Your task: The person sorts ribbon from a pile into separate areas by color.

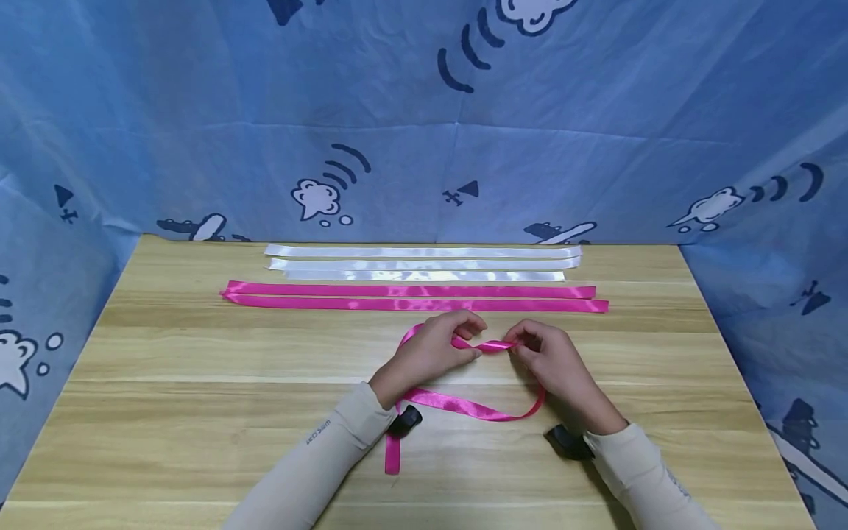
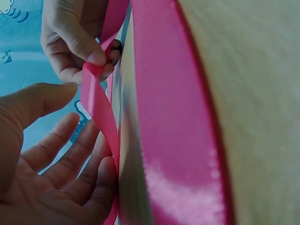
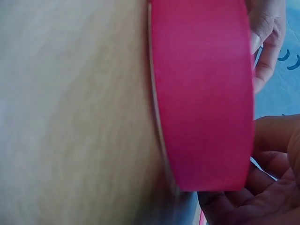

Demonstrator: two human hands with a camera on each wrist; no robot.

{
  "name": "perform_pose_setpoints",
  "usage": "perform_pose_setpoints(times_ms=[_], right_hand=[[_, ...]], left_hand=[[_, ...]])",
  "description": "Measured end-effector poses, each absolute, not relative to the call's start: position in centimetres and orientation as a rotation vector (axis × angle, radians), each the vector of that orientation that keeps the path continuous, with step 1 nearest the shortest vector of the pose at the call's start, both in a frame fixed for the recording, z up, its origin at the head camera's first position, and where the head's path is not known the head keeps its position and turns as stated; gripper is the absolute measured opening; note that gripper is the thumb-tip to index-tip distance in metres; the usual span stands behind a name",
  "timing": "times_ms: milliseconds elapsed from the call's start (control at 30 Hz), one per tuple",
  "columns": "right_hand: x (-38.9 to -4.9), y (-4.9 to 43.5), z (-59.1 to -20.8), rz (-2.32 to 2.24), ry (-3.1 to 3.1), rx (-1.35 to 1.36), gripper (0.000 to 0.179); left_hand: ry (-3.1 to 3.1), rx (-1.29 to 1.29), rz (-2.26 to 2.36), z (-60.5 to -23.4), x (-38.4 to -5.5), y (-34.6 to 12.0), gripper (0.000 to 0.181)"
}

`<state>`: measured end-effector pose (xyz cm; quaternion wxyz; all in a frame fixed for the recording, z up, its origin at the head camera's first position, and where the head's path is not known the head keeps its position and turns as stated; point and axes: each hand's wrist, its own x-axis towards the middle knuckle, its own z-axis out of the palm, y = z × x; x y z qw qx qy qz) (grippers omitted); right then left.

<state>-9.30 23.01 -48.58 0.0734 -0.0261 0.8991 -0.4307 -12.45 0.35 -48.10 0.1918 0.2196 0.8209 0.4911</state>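
A long pink satin ribbon (image 1: 467,406) lies in a loop on the table, its short tail under my left wrist. Between thumb and fingers my right hand (image 1: 550,361) pinches a twisted stretch of it. My left hand (image 1: 433,350) is just left of that stretch. In the left wrist view the left hand (image 2: 61,173) has its thumb spread from its fingers, and the ribbon (image 2: 101,105) runs down past the fingertips. Close to the right wrist camera, a ribbon length (image 3: 204,98) covers part of the hands.
Beyond my hands, two pink strips (image 1: 411,303), meeting at their left end, lie across the wooden table (image 1: 199,427). Several white ribbon strips (image 1: 424,264) are laid parallel behind them. A blue printed cloth (image 1: 397,88) hangs along the back and sides.
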Motion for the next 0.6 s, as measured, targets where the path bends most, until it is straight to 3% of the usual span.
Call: perform_pose_setpoints(times_ms=[600], right_hand=[[-9.0, 21.8, -46.6, -1.330, 2.722, -0.097, 0.011]], left_hand=[[2.274, 0.621, 1.457, -48.0, -12.0, 0.4, 0.036]])
